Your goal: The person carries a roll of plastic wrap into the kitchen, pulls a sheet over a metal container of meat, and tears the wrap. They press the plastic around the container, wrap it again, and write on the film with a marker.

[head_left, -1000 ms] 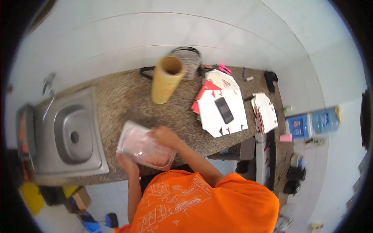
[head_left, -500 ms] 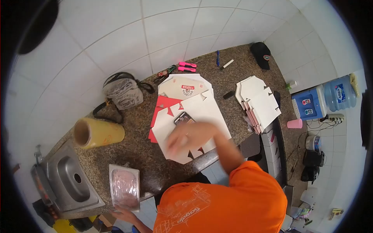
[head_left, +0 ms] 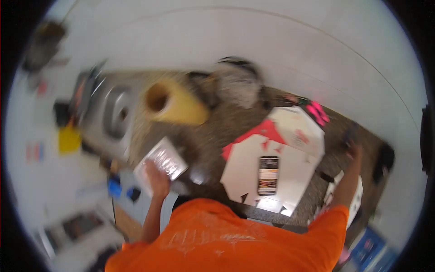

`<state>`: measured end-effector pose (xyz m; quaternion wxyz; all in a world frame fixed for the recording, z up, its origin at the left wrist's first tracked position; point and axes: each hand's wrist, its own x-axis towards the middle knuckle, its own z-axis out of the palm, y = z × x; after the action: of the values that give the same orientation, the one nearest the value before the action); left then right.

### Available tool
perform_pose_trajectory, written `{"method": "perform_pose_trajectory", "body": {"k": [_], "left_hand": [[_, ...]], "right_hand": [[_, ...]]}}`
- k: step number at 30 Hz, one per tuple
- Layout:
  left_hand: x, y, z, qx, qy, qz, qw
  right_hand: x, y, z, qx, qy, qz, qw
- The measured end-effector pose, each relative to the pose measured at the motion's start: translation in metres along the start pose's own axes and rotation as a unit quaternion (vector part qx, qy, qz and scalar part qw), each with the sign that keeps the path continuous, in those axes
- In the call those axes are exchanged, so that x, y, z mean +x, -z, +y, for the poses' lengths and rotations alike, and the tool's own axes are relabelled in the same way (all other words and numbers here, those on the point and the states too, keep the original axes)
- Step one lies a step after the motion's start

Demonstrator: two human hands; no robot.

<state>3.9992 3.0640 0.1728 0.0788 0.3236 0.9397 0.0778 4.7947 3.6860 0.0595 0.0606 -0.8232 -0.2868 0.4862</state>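
My left hand [head_left: 157, 178] is on the near edge of a clear-wrapped tray [head_left: 166, 158] with pink contents, at the counter's front left; blur hides its fingers. Far to the right, my right hand [head_left: 355, 152] reaches over the counter beside a dark blue pen [head_left: 350, 132]; its fingers are smeared, and I cannot make out whether it touches the pen. Between my arms a phone [head_left: 268, 176] with a lit screen lies on a white cardboard sheet [head_left: 240, 168]. Red card [head_left: 253, 136] shows beneath that sheet.
A yellow film roll [head_left: 181, 105] lies behind the tray, with a steel sink [head_left: 118, 113] to its left. A grey bag [head_left: 238, 84] rests against the wall. Pink markers [head_left: 318, 113] and a black cap [head_left: 384, 162] are at the right.
The phone's screen now shows fully, as my right hand has moved off it to the far right. My left hand has come onto the tray's edge. The camera view has turned.
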Motion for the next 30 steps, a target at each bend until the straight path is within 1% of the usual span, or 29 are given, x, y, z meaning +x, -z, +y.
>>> {"method": "perform_pose_trajectory", "body": {"k": [1, 2, 3, 5, 6, 7, 8, 9, 10, 11, 12, 13, 15, 16, 18, 19, 20, 21, 22, 23, 24, 25, 26, 27, 28, 30], "left_hand": [[-0.011, 0.006, 0.003, 0.084, -0.114, 0.048, 0.989], [-0.008, 0.009, 0.004, 0.034, -0.127, 0.055, 0.990], [-0.007, 0.013, 0.008, 0.033, -0.092, 0.029, 0.995], [-0.007, 0.023, 0.017, 0.008, -0.061, -0.014, 0.998], [-0.007, 0.034, 0.019, -0.009, -0.061, -0.032, 0.998], [-0.007, 0.045, 0.018, -0.031, -0.076, -0.052, 0.995], [-0.011, 0.049, 0.010, -0.034, -0.070, -0.047, 0.996], [-0.015, 0.052, 0.000, -0.030, -0.080, -0.034, 0.996], [-0.020, 0.053, -0.007, -0.027, -0.091, -0.023, 0.995], [-0.027, 0.059, -0.005, -0.018, -0.080, 0.025, 0.996], [-0.034, 0.052, -0.013, -0.026, -0.078, 0.025, 0.996], [-0.040, 0.042, -0.023, -0.017, -0.081, 0.023, 0.996], [-0.044, 0.034, -0.031, -0.008, -0.077, 0.029, 0.997], [-0.043, 0.034, -0.033, -0.015, -0.074, 0.032, 0.997], [-0.043, 0.034, -0.037, 0.008, -0.086, 0.017, 0.996], [-0.041, 0.034, -0.042, -0.003, -0.107, 0.025, 0.994], [-0.043, 0.035, -0.044, -0.009, -0.105, 0.026, 0.994], [-0.042, 0.038, -0.043, -0.024, -0.096, 0.023, 0.995], [-0.039, 0.041, -0.038, -0.040, -0.090, 0.020, 0.995], [-0.037, 0.046, -0.027, -0.058, -0.061, 0.017, 0.996], [-0.030, 0.052, -0.019, -0.065, -0.065, 0.017, 0.996], [-0.018, 0.058, -0.014, -0.056, -0.142, -0.004, 0.988], [-0.007, 0.060, -0.011, -0.046, -0.218, -0.026, 0.974], [0.002, 0.055, -0.008, -0.044, -0.263, -0.020, 0.964], [0.006, 0.053, -0.011, -0.051, -0.269, -0.023, 0.962], [0.010, 0.049, -0.016, -0.082, -0.290, -0.023, 0.953]], "right_hand": [[0.045, 0.026, 0.019, -0.041, 0.017, -0.044, 0.998], [0.091, 0.045, 0.021, -0.026, 0.141, -0.043, 0.989], [0.098, 0.029, 0.030, 0.005, 0.260, -0.037, 0.965], [0.036, 0.049, -0.010, -0.047, 0.149, 0.021, 0.987], [-0.001, 0.018, -0.041, -0.054, 0.161, 0.013, 0.985], [-0.036, 0.031, -0.048, -0.049, 0.194, 0.015, 0.980], [-0.062, 0.058, -0.049, -0.044, 0.224, 0.021, 0.973], [-0.078, 0.089, -0.065, -0.038, 0.254, 0.030, 0.966], [-0.113, 0.117, -0.062, -0.033, 0.283, 0.041, 0.958], [-0.167, 0.126, -0.061, -0.029, 0.311, 0.053, 0.949], [-0.287, 0.061, -0.086, -0.024, 0.337, 0.066, 0.939], [-0.328, 0.045, -0.079, -0.027, 0.342, 0.071, 0.937], [-0.406, 0.002, -0.072, -0.023, 0.482, 0.113, 0.869], [-0.441, -0.030, -0.064, -0.025, 0.488, 0.116, 0.865], [-0.493, -0.108, -0.044, 0.113, 0.541, 0.045, 0.832], [-0.509, -0.142, -0.033, 0.100, 0.533, -0.028, 0.840], [-0.520, -0.179, -0.019, 0.087, 0.522, -0.098, 0.843], [-0.525, -0.223, -0.003, 0.085, 0.515, -0.144, 0.841], [-0.562, -0.267, 0.000, 0.069, 0.507, -0.245, 0.824], [-0.568, -0.305, 0.009, 0.038, 0.467, -0.332, 0.819], [-0.599, -0.346, 0.013, 0.024, 0.492, -0.362, 0.792], [-0.603, -0.380, 0.023, 0.006, 0.482, -0.390, 0.785], [-0.619, -0.410, 0.031, 0.028, 0.446, -0.416, 0.792], [-0.625, -0.438, 0.038, 0.070, 0.384, -0.451, 0.803], [-0.644, -0.464, 0.043, 0.129, 0.329, -0.450, 0.820], [-0.654, -0.510, 0.057, 0.217, 0.277, -0.464, 0.813]]}}
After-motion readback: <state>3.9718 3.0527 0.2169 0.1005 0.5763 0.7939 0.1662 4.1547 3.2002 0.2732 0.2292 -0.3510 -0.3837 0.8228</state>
